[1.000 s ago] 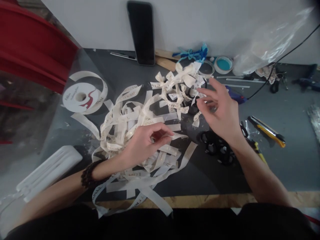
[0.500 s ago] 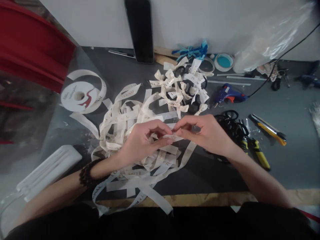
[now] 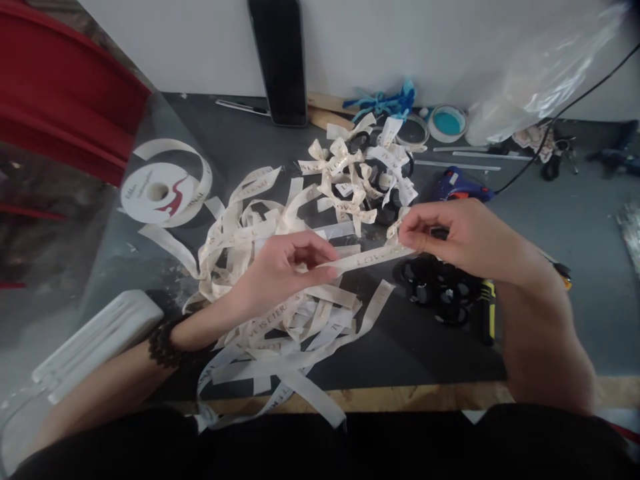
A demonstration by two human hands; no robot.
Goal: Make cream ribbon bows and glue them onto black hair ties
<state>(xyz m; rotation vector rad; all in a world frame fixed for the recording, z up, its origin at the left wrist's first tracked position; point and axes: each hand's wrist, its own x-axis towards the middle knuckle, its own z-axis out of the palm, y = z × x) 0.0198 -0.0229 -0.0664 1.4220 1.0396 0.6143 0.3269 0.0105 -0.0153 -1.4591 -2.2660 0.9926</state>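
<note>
A printed cream ribbon (image 3: 370, 258) is stretched between my hands. My left hand (image 3: 287, 267) pinches its left end between thumb and fingertips. At the other end, my right hand (image 3: 455, 237) grips the ribbon with thumb and forefinger, a little higher up. Beneath my left hand lies a tangled heap of cut ribbon pieces (image 3: 325, 333), some hanging over the table's front edge. Behind the hands sits a cluster of ribbon bows (image 3: 345, 167) with black bands among them. Several black hair ties (image 3: 440, 293) lie under my right hand and partly hidden by it.
On the left stand a ribbon spool (image 3: 159, 193) and a white box-like device (image 3: 97, 343). A phone (image 3: 279, 63) leans on the wall. At right are a blue glue gun (image 3: 463, 185), its cord, and a yellow-black tool handle (image 3: 487, 312). Tape rolls (image 3: 449, 125) sit behind.
My right hand has moved right and slightly up, away from my left. The ribbon that was bunched between the fingertips is now drawn out straight. My left hand has barely shifted.
</note>
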